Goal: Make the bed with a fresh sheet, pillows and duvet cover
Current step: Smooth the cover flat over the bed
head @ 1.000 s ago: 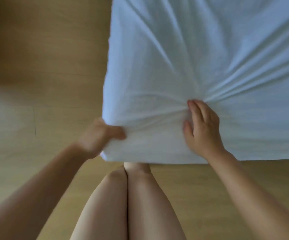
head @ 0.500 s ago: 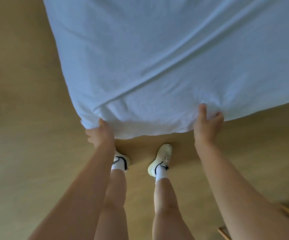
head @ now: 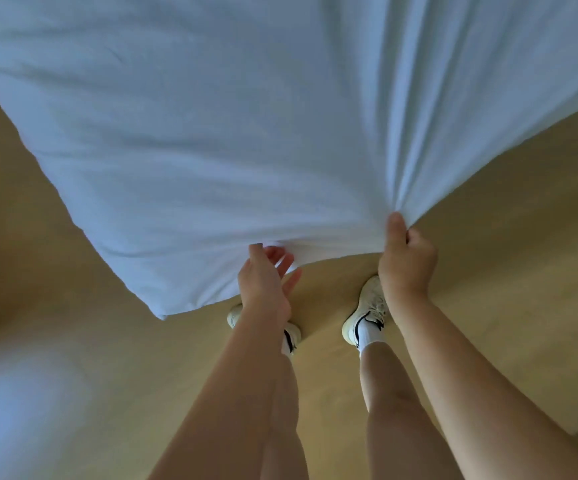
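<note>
Shoes (head: 367, 317) are planted on the wooden floor (head: 488, 289), close to a corner of the bed (head: 176, 292). Above them, the left hand (head: 266, 282) is held with fingers straight, touching the hem of the sheet (head: 246, 133), while a gathered fold is gripped in the curled right hand (head: 407, 261). Farther out, the sheet is spread across the bed, creased toward that grip. Tucking is judged unfinished; pillows and duvet cover are not seen, so most of the task is judged to be left.

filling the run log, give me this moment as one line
sheet: white, folds fan from grip | right hand: grips bunched edge | left hand: fingers spread at edge, not gripping
</note>
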A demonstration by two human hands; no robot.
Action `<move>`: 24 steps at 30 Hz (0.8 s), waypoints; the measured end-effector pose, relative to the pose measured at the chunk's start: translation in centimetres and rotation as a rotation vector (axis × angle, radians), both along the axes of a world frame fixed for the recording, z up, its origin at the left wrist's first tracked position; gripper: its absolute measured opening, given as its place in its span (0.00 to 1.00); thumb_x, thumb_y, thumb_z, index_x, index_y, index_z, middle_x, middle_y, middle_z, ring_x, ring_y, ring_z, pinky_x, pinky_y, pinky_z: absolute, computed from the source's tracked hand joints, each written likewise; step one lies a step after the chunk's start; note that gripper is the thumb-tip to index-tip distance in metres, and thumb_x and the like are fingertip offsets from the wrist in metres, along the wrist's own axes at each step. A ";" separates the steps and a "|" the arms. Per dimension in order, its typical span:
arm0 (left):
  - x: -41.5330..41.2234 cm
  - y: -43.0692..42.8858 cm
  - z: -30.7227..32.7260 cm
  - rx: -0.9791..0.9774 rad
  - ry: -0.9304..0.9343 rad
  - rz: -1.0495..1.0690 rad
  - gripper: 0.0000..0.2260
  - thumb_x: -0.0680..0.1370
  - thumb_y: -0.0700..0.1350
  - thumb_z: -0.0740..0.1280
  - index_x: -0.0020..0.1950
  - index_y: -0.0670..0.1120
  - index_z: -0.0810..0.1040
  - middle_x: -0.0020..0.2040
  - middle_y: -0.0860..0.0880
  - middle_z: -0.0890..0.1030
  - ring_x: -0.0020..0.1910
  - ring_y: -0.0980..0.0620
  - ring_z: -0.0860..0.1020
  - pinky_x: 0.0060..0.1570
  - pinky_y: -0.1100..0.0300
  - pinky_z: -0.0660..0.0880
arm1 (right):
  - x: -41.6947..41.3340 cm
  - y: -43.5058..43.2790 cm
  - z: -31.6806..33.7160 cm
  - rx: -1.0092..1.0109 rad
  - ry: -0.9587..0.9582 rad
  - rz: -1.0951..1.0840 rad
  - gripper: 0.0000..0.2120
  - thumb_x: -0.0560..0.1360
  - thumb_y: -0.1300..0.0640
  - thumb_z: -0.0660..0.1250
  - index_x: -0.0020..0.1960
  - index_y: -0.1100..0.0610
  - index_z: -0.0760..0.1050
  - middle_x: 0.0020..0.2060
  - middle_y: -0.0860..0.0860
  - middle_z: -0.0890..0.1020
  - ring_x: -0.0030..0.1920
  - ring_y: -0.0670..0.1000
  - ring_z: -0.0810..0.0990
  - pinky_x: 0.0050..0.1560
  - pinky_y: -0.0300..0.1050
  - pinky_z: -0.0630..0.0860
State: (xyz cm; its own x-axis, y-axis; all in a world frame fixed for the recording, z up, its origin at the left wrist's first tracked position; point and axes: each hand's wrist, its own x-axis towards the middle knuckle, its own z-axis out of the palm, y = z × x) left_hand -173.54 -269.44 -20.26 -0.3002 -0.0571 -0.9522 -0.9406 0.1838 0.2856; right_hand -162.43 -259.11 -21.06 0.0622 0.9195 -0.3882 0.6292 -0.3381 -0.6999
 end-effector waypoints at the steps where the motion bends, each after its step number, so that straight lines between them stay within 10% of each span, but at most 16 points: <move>1: 0.7 0.1 -0.2 -0.016 -0.018 -0.023 0.13 0.79 0.53 0.59 0.47 0.44 0.76 0.47 0.49 0.80 0.43 0.53 0.81 0.33 0.58 0.77 | 0.7 -0.3 -0.3 -0.061 0.003 -0.031 0.25 0.80 0.53 0.60 0.27 0.56 0.56 0.23 0.50 0.60 0.27 0.48 0.58 0.32 0.45 0.59; 6: 2.9 0.1 -2.4 0.027 -0.186 0.119 0.35 0.74 0.65 0.60 0.73 0.44 0.63 0.68 0.48 0.71 0.67 0.48 0.70 0.59 0.47 0.69 | -0.2 3.5 -1.8 -0.390 0.338 -0.181 0.14 0.78 0.43 0.61 0.46 0.54 0.72 0.42 0.50 0.79 0.41 0.49 0.79 0.43 0.44 0.77; 12: 2.2 4.3 -5.2 0.485 -0.132 0.632 0.33 0.66 0.69 0.65 0.64 0.51 0.77 0.61 0.42 0.79 0.60 0.33 0.75 0.59 0.33 0.68 | 1.3 10.2 -3.4 -0.674 0.920 -0.312 0.30 0.71 0.30 0.60 0.65 0.48 0.73 0.59 0.52 0.81 0.59 0.56 0.79 0.61 0.60 0.74; 18: 4.8 4.0 -2.2 0.295 0.050 0.689 0.13 0.72 0.64 0.66 0.42 0.57 0.83 0.43 0.54 0.85 0.50 0.47 0.82 0.50 0.49 0.79 | 2.5 11.9 -1.2 -0.611 0.890 -0.240 0.21 0.81 0.45 0.56 0.68 0.56 0.71 0.61 0.54 0.79 0.58 0.53 0.80 0.56 0.52 0.78; 24: 7.9 -0.8 -2.6 0.120 0.006 0.556 0.17 0.75 0.60 0.66 0.59 0.53 0.77 0.56 0.50 0.82 0.49 0.48 0.81 0.40 0.53 0.78 | 7.4 7.8 -1.9 -0.545 0.360 -0.416 0.16 0.77 0.47 0.65 0.59 0.56 0.75 0.49 0.49 0.83 0.46 0.49 0.83 0.52 0.48 0.79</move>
State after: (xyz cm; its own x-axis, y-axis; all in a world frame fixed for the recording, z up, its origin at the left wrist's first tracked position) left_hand -165.61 -270.22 -22.90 -0.2613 -0.0996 -0.9601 -0.8848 -0.3728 0.2795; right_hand -155.04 -251.31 -23.00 0.1450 0.5211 -0.8411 0.1398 -0.8523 -0.5040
